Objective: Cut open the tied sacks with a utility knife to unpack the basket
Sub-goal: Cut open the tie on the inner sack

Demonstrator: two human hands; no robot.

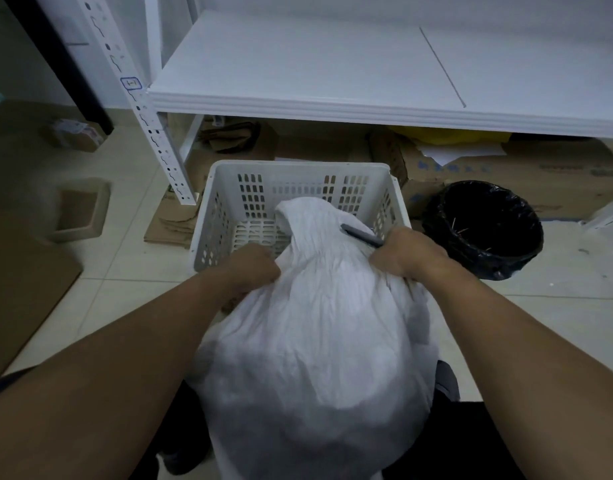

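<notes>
A big white sack [315, 341] fills the lower middle of the view, its gathered neck pointing toward a white slotted basket [225, 209] on the floor. My left hand [254, 268] grips the sack's cloth on the left side. Gripping the right side is my right hand [407, 256], which also holds a dark utility knife [362, 234]; the knife lies across the sack's neck and points left. I cannot see whether its blade is out. The visible part of the basket's floor is bare.
A round bin with a black liner [483, 228] stands right of the basket. A white metal shelf [332, 74] runs above, with flattened cardboard boxes [505, 168] beneath it. A small tan tray [80, 211] and a brown board [21, 278] lie at left.
</notes>
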